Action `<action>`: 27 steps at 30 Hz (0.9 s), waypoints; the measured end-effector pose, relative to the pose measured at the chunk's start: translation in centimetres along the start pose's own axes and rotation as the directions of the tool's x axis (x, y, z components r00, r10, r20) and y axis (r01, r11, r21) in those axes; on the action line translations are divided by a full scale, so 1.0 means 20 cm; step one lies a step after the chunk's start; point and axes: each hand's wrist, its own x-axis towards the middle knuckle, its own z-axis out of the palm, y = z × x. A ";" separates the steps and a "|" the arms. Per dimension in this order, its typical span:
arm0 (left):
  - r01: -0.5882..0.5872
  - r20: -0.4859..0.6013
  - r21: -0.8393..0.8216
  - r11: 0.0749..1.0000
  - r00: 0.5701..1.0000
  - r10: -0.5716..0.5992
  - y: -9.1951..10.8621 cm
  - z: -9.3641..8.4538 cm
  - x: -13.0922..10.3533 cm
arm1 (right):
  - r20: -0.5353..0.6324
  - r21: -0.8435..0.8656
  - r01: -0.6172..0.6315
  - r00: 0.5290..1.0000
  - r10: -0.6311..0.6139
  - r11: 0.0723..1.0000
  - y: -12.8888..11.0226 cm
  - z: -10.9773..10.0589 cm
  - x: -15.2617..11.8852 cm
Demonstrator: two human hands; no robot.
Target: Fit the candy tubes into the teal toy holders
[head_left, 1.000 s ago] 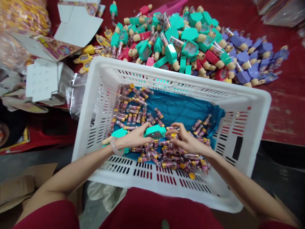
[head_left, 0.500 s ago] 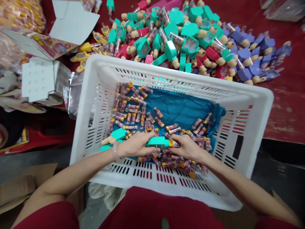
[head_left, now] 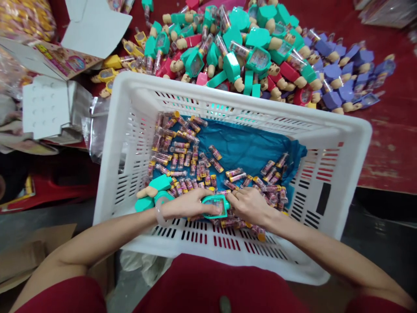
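Note:
My left hand [head_left: 190,204] grips a green plastic toy [head_left: 220,201] with a clear window, which faces up over the basket. My right hand [head_left: 249,204] is closed at the toy's right end, around a small tube that its fingers now hide. Beneath both hands lie many small clear tubes with yellow caps [head_left: 236,176], some on a blue plastic sheet [head_left: 244,141] in the white basket [head_left: 234,95]. Beside my left wrist, more green toys [head_left: 159,182], one with a beige figure-like end, rest in the basket's left corner.
Behind the basket, a heap of green and red toys [head_left: 233,65] covers the red table [head_left: 384,161]. Purple toys [head_left: 345,78] lie to its right, yellow ones [head_left: 107,74] to its left. An opened printed carton [head_left: 65,61] and a white box [head_left: 45,108] stand at left.
The green toy has turned so that its window faces up. My right hand has closed further against its end, and the yellow-capped tube it held is now out of sight.

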 end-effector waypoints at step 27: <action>-0.159 -0.090 0.665 0.730 0.953 0.289 -0.09 -0.06 0.04 | 0.318 0.144 -0.318 0.912 0.261 0.937 0.03 0.01 0.05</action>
